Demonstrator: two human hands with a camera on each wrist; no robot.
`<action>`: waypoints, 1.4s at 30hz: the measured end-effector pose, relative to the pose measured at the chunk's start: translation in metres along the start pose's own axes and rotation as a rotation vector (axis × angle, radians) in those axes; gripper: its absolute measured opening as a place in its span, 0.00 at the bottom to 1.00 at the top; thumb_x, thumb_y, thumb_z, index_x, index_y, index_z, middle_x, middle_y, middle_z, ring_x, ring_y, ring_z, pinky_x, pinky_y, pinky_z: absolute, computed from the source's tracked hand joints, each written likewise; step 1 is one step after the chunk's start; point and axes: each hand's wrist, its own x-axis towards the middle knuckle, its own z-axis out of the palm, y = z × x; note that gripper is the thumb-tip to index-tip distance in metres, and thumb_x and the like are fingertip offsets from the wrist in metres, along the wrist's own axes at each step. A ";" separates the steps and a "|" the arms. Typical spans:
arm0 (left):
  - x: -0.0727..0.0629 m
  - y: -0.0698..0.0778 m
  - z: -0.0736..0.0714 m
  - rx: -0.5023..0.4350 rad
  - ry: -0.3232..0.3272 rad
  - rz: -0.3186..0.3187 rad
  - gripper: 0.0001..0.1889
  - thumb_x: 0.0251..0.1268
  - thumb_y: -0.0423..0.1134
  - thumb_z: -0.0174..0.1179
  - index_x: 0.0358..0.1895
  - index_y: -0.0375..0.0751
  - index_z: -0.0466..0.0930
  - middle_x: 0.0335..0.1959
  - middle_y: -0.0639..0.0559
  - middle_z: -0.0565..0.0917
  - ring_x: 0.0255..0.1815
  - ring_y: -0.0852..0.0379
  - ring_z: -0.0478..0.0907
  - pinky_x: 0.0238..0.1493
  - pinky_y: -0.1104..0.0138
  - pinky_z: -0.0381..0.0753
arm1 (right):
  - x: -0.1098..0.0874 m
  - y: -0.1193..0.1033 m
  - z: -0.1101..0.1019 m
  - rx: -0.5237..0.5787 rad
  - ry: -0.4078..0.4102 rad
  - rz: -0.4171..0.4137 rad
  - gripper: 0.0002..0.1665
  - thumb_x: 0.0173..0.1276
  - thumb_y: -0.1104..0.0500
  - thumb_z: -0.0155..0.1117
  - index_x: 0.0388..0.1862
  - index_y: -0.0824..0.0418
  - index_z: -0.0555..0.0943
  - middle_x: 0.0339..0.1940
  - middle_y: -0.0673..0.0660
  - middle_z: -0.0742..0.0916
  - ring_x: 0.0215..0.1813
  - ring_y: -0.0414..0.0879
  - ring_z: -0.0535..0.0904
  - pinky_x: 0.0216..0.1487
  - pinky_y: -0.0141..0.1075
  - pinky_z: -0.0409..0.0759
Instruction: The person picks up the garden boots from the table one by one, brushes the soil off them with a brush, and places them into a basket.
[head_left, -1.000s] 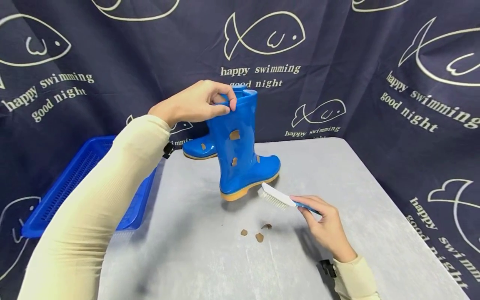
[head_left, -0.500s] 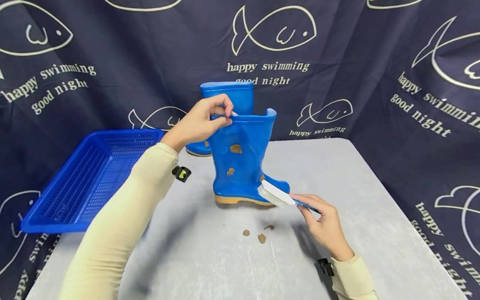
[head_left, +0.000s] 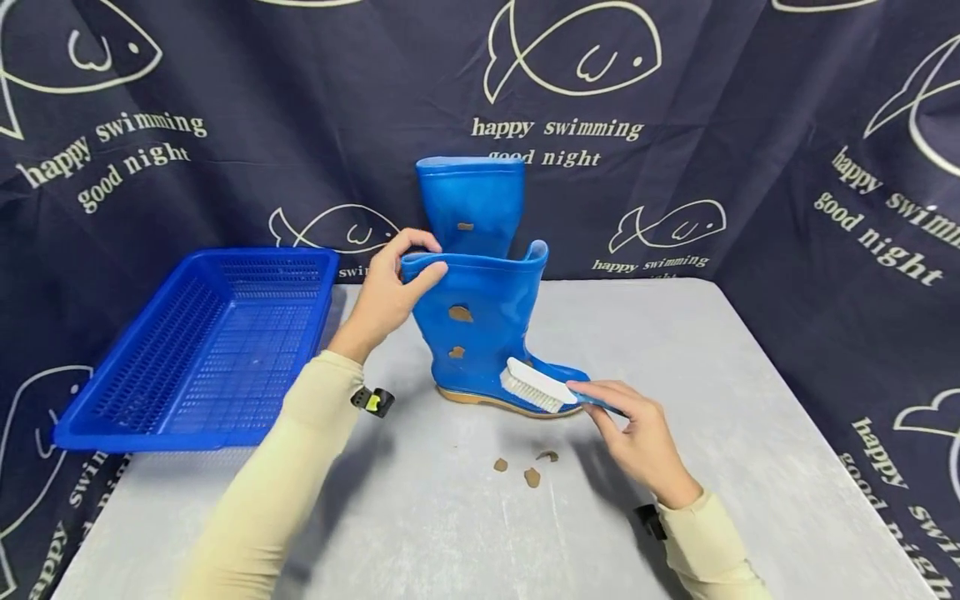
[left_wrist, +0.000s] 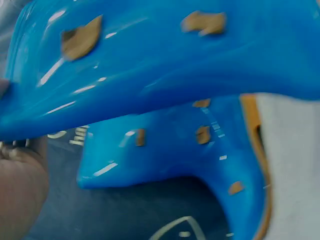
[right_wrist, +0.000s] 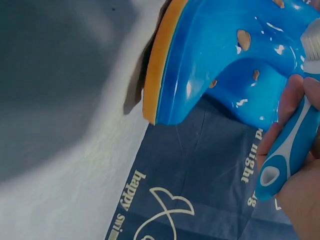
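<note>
Sleeves: cream, on both arms, dark wrist strap (head_left: pixel 372 402) on the left, another on the right.
Right hand (head_left: pixel 637 437): grasped the brush by its handle, thumb and fingers round it, at the right of the near area.
Brown flakes (head_left: pixel 532 477): three lay loose on the tabletop (head_left: pixel 420 533), near one another, just in front of the front boot.
Brush (head_left: pixel 542 386): white head, pale bristles, blue-and-white handle; held tilted in front of the boot's foot, head toward the left. Bristle contact with boot: could not tell.
Front boot (head_left: pixel 491 333): blue, yellow-orange sole, roughly upright, mid-tabletop, toe to the right. Sole resting or lifted: could not tell.
Brown patches (head_left: pixel 461 313): two on the front boot's shaft facing the person, another near the ankle partly behind the brush.
Left hand (head_left: pixel 386 292): grasped the front boot's top rim at its left corner, thumb on the near side, fingers over the edge.
Basket (head_left: pixel 150 442): blue, slotted plastic, left side, apart from the boots.
Rear boot (head_left: pixel 480 196): blue, upright behind the front one, partly hidden, brown patches on it too.
Curtain (head_left: pixel 555 192): dark blue backdrop, pale fish outlines, "happy swimming good night" lettering.
</note>
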 end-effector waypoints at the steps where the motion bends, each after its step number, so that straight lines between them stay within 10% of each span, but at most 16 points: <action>1: -0.004 -0.007 0.001 -0.006 0.029 -0.021 0.16 0.70 0.40 0.63 0.56 0.39 0.74 0.50 0.48 0.81 0.48 0.57 0.79 0.53 0.67 0.79 | 0.002 0.000 0.001 -0.008 0.001 -0.002 0.27 0.60 0.77 0.69 0.55 0.55 0.87 0.49 0.55 0.91 0.56 0.28 0.80 0.59 0.18 0.76; 9: -0.038 -0.055 0.010 -0.048 0.066 -0.153 0.17 0.77 0.40 0.54 0.60 0.33 0.75 0.26 0.56 0.73 0.29 0.63 0.71 0.38 0.71 0.76 | 0.012 -0.007 0.006 0.014 0.022 -0.006 0.23 0.61 0.76 0.69 0.53 0.58 0.87 0.47 0.56 0.91 0.54 0.28 0.81 0.57 0.18 0.76; 15: -0.037 -0.044 0.020 -0.061 0.052 -0.068 0.18 0.78 0.43 0.53 0.61 0.35 0.76 0.20 0.56 0.67 0.22 0.60 0.67 0.28 0.69 0.70 | 0.014 -0.010 0.005 0.022 0.033 0.008 0.23 0.62 0.76 0.68 0.53 0.59 0.87 0.48 0.57 0.91 0.53 0.28 0.82 0.56 0.19 0.77; 26: -0.054 -0.049 0.024 -0.083 0.109 -0.135 0.16 0.79 0.43 0.53 0.58 0.35 0.76 0.18 0.55 0.68 0.18 0.63 0.63 0.22 0.70 0.63 | 0.034 -0.021 0.008 0.030 0.069 -0.012 0.23 0.63 0.76 0.67 0.54 0.59 0.87 0.49 0.61 0.91 0.54 0.29 0.83 0.57 0.22 0.79; 32: -0.065 -0.061 0.040 -0.131 0.133 -0.131 0.17 0.79 0.42 0.51 0.58 0.32 0.74 0.37 0.43 0.85 0.36 0.61 0.82 0.42 0.70 0.84 | 0.048 -0.025 0.016 -0.029 0.171 -0.029 0.22 0.62 0.75 0.68 0.53 0.58 0.88 0.48 0.62 0.91 0.52 0.26 0.82 0.53 0.18 0.78; 37: -0.070 -0.059 0.037 -0.107 0.112 -0.120 0.20 0.78 0.40 0.51 0.65 0.32 0.70 0.57 0.34 0.82 0.56 0.42 0.84 0.59 0.53 0.84 | 0.065 -0.031 0.027 -0.063 0.247 -0.052 0.21 0.62 0.75 0.69 0.51 0.59 0.89 0.46 0.62 0.91 0.49 0.24 0.81 0.50 0.17 0.77; 42: -0.070 -0.058 0.025 -0.169 0.087 -0.054 0.21 0.73 0.36 0.56 0.66 0.34 0.69 0.59 0.35 0.81 0.60 0.47 0.82 0.63 0.55 0.82 | 0.082 -0.037 0.031 -0.098 0.264 -0.087 0.20 0.62 0.75 0.68 0.50 0.59 0.89 0.44 0.62 0.91 0.49 0.23 0.81 0.50 0.16 0.77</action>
